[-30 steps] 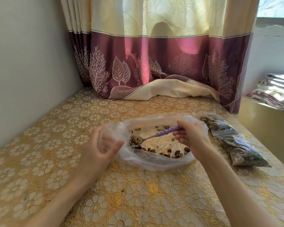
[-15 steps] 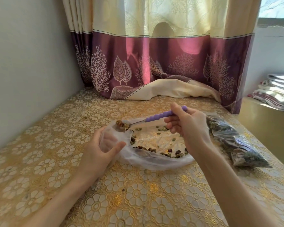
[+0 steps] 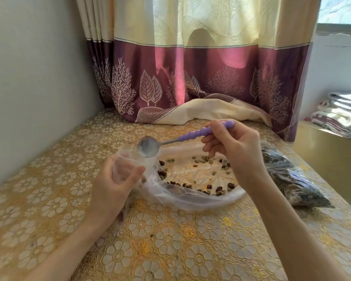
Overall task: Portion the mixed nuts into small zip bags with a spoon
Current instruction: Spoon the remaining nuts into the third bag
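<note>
My left hand point(image 3: 111, 185) grips a small clear zip bag point(image 3: 128, 159) with its mouth held open and upward. My right hand point(image 3: 235, 151) holds a spoon point(image 3: 170, 141) by its purple beaded handle. The metal bowl of the spoon is tilted over the small bag's mouth and looks empty. A few nuts show through the small bag below my thumb. Behind the small bag lies a wide clear plastic bag point(image 3: 190, 199), spread open on the table, with mixed nuts point(image 3: 199, 175) scattered thinly inside.
Filled bags of dark nuts point(image 3: 290, 175) lie at the right, close to the table's edge. A gold floral tablecloth point(image 3: 170, 240) covers the table. A curtain point(image 3: 190, 78) hangs at the back, a wall runs along the left, and folded towels point(image 3: 340, 114) sit far right.
My right hand lifted the loaded spoon out of the wide bag, carried it left to the small bag's mouth and tipped it; the spoon bowl is now empty.
</note>
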